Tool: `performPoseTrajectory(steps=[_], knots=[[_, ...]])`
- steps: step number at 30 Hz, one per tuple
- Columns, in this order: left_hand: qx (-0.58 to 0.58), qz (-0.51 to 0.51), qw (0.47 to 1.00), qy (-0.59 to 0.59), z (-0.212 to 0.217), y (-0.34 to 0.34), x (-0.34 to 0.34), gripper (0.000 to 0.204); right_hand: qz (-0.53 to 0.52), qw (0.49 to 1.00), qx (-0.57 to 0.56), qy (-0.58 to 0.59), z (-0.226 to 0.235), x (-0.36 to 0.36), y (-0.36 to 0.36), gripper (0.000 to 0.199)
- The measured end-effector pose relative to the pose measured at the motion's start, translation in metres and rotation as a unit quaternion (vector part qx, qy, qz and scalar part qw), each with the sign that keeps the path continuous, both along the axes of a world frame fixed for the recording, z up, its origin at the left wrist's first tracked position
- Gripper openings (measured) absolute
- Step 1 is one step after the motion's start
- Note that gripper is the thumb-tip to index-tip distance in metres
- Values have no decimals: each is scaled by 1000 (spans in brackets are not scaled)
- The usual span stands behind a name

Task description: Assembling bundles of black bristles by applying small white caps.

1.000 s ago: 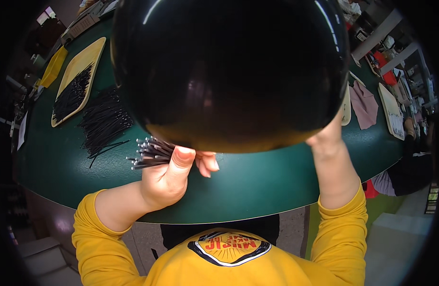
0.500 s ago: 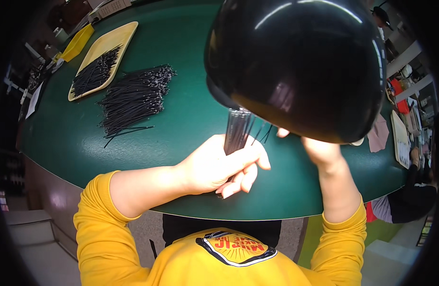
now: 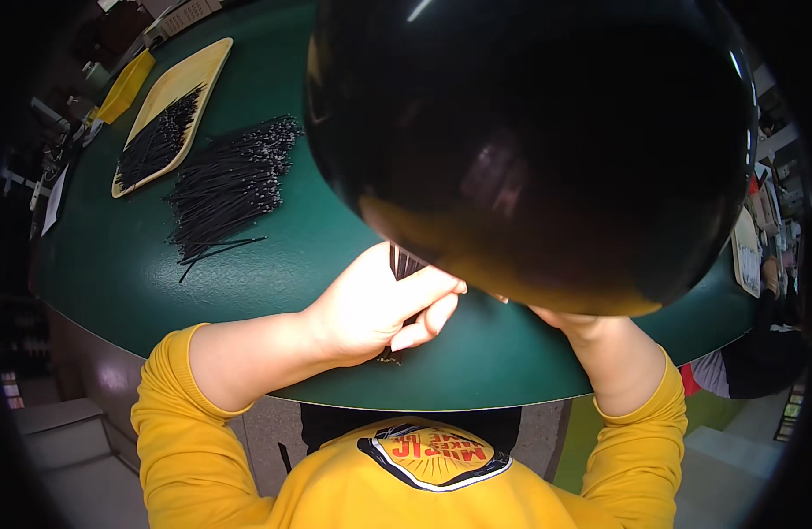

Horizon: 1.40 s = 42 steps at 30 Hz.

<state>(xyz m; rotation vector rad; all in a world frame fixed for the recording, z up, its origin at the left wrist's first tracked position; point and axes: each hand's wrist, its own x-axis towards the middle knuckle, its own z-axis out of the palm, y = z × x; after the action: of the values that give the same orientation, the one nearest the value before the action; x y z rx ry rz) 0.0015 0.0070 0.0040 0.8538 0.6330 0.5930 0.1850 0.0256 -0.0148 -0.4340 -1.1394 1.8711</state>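
Note:
A bundle of thin black wires (image 3: 407, 262) is gripped in my left hand (image 3: 370, 304), whose fingers curl round it. The wires' lower ends (image 3: 390, 356) peek out beneath that hand, and their upper ends go out of sight behind a large glossy black dome (image 3: 547, 167), shaped like a lamp shade. My right hand (image 3: 582, 324) reaches under the dome's lower rim; its fingers are almost wholly hidden, so what they hold cannot be seen. A loose pile of similar black wires (image 3: 229, 181) with small shiny tips lies on the green table (image 3: 309, 256) to the left.
Farther left, a cream tray (image 3: 187, 75) carries more black wires, with a yellow bin (image 3: 126, 86) behind it. Another pale tray (image 3: 746, 251) stands at the right edge, near another person's dark sleeve (image 3: 756, 353). The dome blocks much of the table's middle and right.
The black dome looks larger and covers more of the view, hiding the wires' upper ends and most of my right hand's fingers. My left hand still grips the bundle. The piles appear slightly farther left.

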Motion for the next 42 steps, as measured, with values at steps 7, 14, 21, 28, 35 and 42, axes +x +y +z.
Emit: performPoseTrajectory(steps=[7,14,21,28,35,42], knots=[[-60,0,997,-37,4,-6,2,19,-52,985,151,-65,1,-1,1,12],[1,15,1000,4,4,-3,2,20,-202,720,541,-386,-17,19,5,13],[-35,30,999,-13,5,-5,2,17,-163,927,258,-219,6,-1,-3,15],[15,-3,999,-52,1,-2,3,21,-34,996,-47,71,7,-3,1,18],[-30,-6,998,-47,3,-2,5,20,-60,992,69,-82,13,-2,1,21],[48,23,998,19,6,-3,11,21,-39,984,132,-111,15,0,4,15]])
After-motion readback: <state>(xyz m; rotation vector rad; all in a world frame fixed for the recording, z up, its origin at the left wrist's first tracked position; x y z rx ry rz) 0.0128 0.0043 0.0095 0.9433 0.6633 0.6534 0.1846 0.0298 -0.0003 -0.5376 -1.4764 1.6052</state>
